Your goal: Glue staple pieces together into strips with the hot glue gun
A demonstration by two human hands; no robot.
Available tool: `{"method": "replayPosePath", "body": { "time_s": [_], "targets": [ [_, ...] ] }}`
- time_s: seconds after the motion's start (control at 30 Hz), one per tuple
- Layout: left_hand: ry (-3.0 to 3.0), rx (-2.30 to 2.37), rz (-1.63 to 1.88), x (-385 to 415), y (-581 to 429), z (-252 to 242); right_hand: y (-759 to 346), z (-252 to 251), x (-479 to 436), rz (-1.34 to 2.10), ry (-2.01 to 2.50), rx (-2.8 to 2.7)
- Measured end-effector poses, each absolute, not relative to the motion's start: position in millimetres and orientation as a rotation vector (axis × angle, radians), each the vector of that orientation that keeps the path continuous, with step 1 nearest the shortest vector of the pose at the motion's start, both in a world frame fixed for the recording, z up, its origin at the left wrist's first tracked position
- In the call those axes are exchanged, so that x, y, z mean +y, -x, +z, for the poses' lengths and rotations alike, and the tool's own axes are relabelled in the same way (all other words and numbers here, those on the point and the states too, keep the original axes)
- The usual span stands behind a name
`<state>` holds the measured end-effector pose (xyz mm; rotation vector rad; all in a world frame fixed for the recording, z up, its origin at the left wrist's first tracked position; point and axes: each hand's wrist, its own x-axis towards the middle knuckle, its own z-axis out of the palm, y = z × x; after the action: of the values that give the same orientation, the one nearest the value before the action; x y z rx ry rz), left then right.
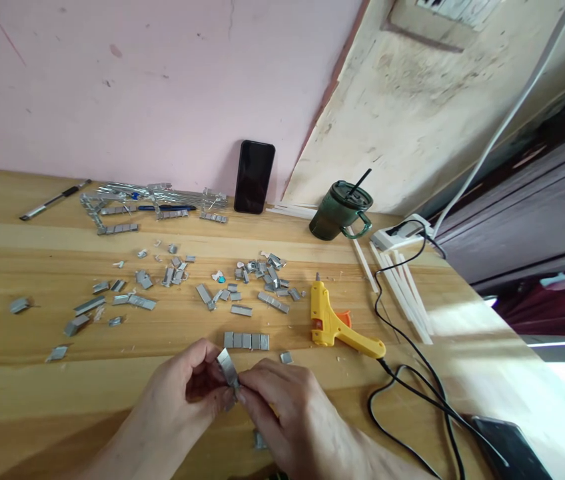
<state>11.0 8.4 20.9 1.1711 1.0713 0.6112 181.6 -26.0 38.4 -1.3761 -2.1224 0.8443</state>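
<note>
A short, shiny silver-grey strip (pixel 227 367) is held between both hands, tilted up over the near part of the table. My left hand (pixel 187 390) pinches it from the left with thumb and fingers. My right hand (pixel 287 407) grips its lower end with thumb and forefinger, which partly hide it. Just beyond the fingers lies a row of joined grey segments (pixel 246 341). A small grey square piece (pixel 286 358) rests near my right knuckles, and another grey piece (pixel 260 439) shows partly beneath my right hand.
Loose silver pieces (pixel 262 270) lie scattered across the wooden table (pixel 162 367). A yellow glue gun (pixel 327 320) with a black cord sits to the right, near white sticks (pixel 402 293). Behind are a green mug (pixel 337 213), a leaning phone (pixel 254 177), silver rods (pixel 177 195) and a pen (pixel 55 200).
</note>
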Motion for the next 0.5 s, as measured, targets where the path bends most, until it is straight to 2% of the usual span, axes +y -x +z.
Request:
{"method": "replayPosePath", "body": {
  "time_s": [0.33, 0.5],
  "targets": [
    [-1.232, 1.067, 0.587, 6.9, -10.4, 27.8, -179.5, 40.2, -23.8, 0.823, 1.359, -2.089],
    [-1.090, 0.993, 0.646, 9.6, -7.7, 29.6, -181.4, 41.7, -18.8, 1.078, 1.385, -1.824]
  ]
}}
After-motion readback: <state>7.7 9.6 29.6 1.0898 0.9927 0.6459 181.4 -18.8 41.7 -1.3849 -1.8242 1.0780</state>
